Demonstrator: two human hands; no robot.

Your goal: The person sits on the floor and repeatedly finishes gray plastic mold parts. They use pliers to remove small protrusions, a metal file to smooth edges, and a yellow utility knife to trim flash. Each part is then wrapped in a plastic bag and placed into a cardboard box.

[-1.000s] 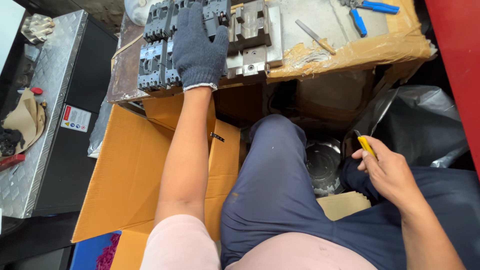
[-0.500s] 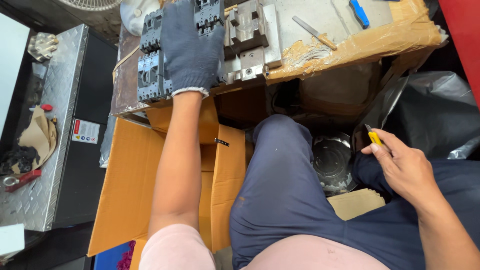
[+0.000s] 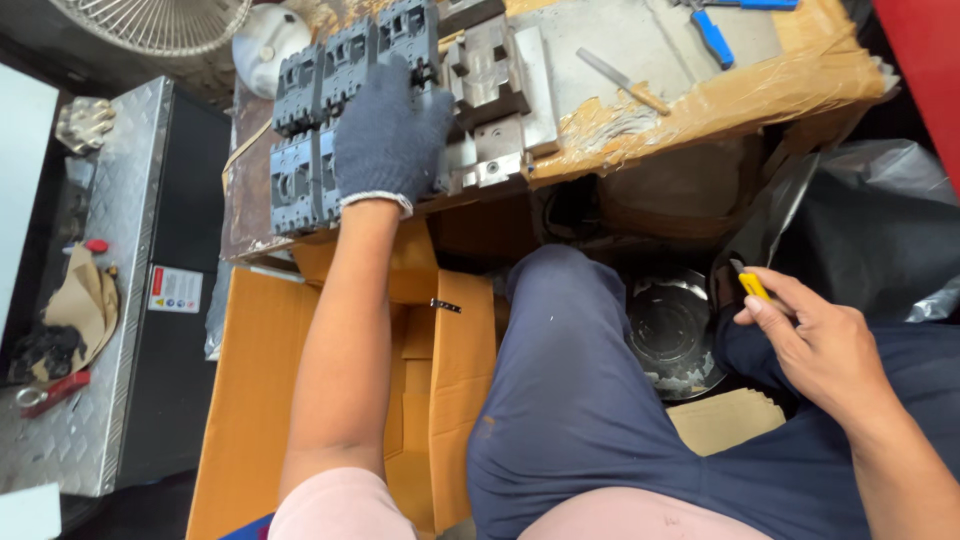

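Note:
My left hand (image 3: 388,135), in a dark grey knitted glove, lies flat on top of a row of dark grey electrical breaker blocks (image 3: 298,140) at the edge of a workbench (image 3: 640,95) wrapped in brown tape. My bare right hand (image 3: 815,345) rests near my right knee and grips a small tool with a yellow handle (image 3: 755,287). A grey metal fixture block (image 3: 500,90) stands just right of the gloved hand.
An open orange cardboard box (image 3: 260,380) sits under my left arm. A checker-plate metal case (image 3: 100,300) is at left, a wire fan guard (image 3: 150,25) above it. Blue-handled pliers (image 3: 715,30) and a thin metal tool (image 3: 625,82) lie on the bench. A black plastic bag (image 3: 870,240) and round metal tin (image 3: 670,325) sit at right.
The view has shifted so the bench sits lower in frame. My left hand stays pressed on the breaker blocks. My right hand keeps the yellow tool and has barely moved.

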